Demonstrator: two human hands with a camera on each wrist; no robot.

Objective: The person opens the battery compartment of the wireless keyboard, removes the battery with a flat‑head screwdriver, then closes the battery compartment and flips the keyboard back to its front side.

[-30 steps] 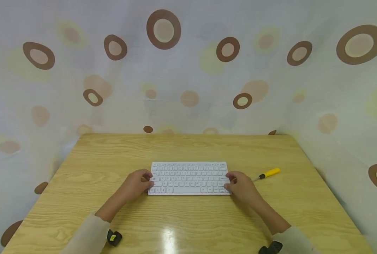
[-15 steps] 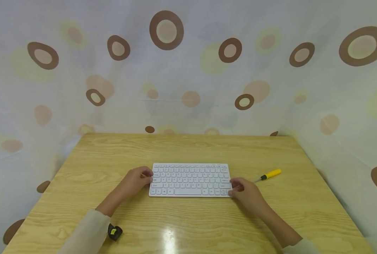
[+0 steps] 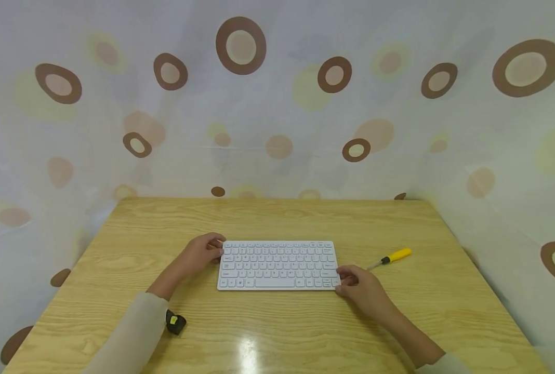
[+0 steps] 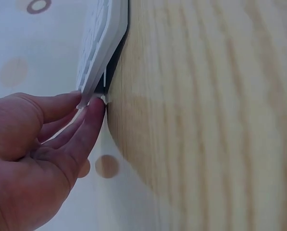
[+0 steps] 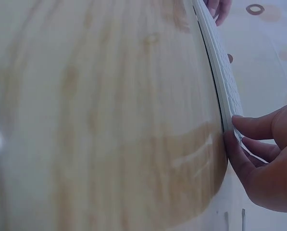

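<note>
A slim white keyboard [image 3: 277,266] lies across the middle of the wooden table. My left hand [image 3: 201,253] pinches its left side near the far corner; in the left wrist view the thumb is on top of the keyboard corner [image 4: 105,43] and a fingertip is beneath it, where that end sits slightly above the wood. At the near right corner my right hand [image 3: 361,290] grips the edge. The right wrist view has its thumb on the upper face of the keyboard [image 5: 219,62] and fingers at the lower edge.
Just beyond my right hand lies a screwdriver [image 3: 396,255] with a yellow handle, its shaft tip hidden behind the hand. A dark wrist camera [image 3: 175,322] sits at my left cuff. Patterned cloth [image 3: 277,109] stands behind the table [image 3: 277,218] and along its sides.
My left hand has slid away from me along the keyboard's left side to the far corner. My right hand has shifted toward me to the near right corner. The keyboard has hardly moved.
</note>
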